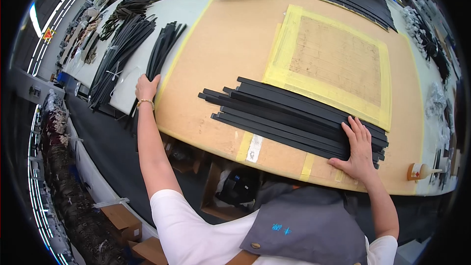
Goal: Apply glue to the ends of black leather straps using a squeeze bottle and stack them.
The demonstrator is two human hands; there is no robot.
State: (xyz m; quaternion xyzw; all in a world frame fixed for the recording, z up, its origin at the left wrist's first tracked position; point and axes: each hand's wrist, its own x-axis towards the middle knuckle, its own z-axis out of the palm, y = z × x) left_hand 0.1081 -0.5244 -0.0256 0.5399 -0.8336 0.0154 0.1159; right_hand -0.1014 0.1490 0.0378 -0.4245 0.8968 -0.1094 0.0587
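At the table's left side, my left hand (148,87) is closed around a bundle of narrow black strips (162,49), whose far ends fan out beyond it and whose near ends hang over the table edge. A beaded bracelet circles that wrist. My right hand (357,151) rests on the right end of a loose pile of flat black strips (283,117). Its thumb lies at the pile's near side, and its fingers spread across the top. The pile's left ends are staggered; the strips may be leather or a similar material.
A tan board (228,44) covers the table, with a yellow-taped panel (338,59) behind the pile. A glue bottle (416,171) stands at right. Larger tied strip bundles (121,55) lie at left. More black strips (349,0) lie at the back. Cardboard boxes (123,222) sit below left.
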